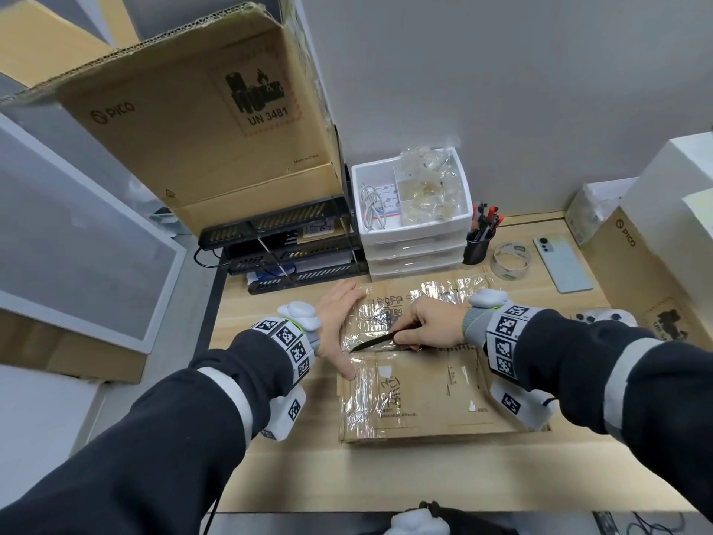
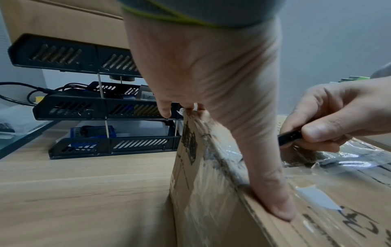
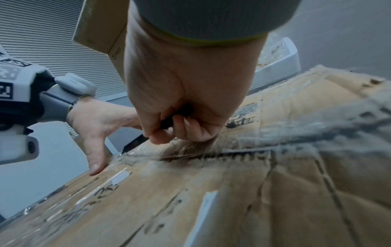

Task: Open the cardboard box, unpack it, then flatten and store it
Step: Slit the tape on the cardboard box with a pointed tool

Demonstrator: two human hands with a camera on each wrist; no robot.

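I see a pale wood-grain table (image 1: 443, 480) set against a plain grey wall (image 1: 501, 79), lit evenly and softly. At the back a black stacked letter tray (image 1: 285, 249) stands beside a white drawer unit (image 1: 414, 245). To my left a white-framed panel (image 1: 77, 241) leans, and a ribbed shutter (image 3: 42, 33) shows behind.

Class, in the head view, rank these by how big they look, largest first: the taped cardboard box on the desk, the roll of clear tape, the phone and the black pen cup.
1. Cardboard box
2. Phone
3. Tape roll and pen cup: they look too alike to rank.
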